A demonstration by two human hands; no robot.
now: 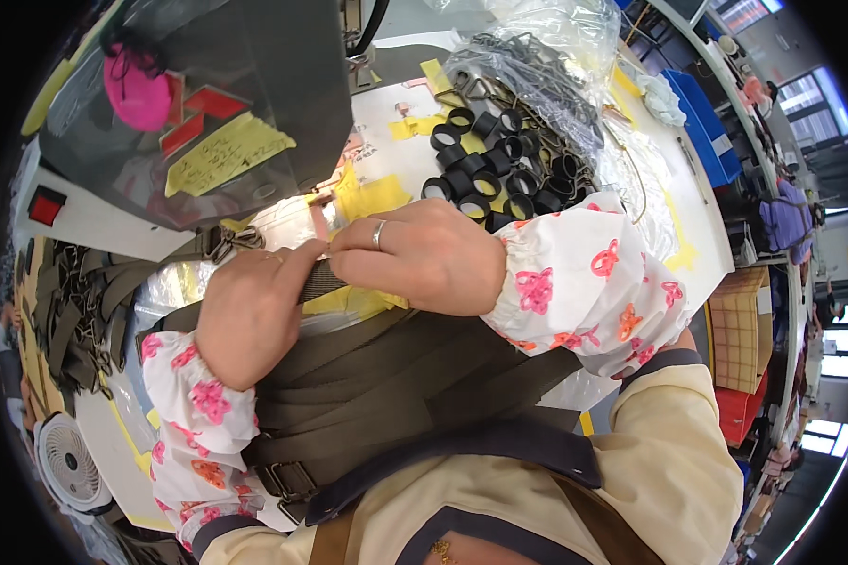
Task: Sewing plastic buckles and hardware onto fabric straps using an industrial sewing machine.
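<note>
My left hand and my right hand pinch a ribbed dark olive strap at the lit work spot below a grey machine housing. Their fingertips meet, and the right one wears a silver ring. Long olive straps lie across my lap under both hands, with a dark buckle near the lower left. Yellow tape is stuck to the white worktop behind my hands.
Black rings pile at back right beside clear plastic bags. More straps with metal hardware lie left, above a white fan. A blue bin and a checked box stand at right.
</note>
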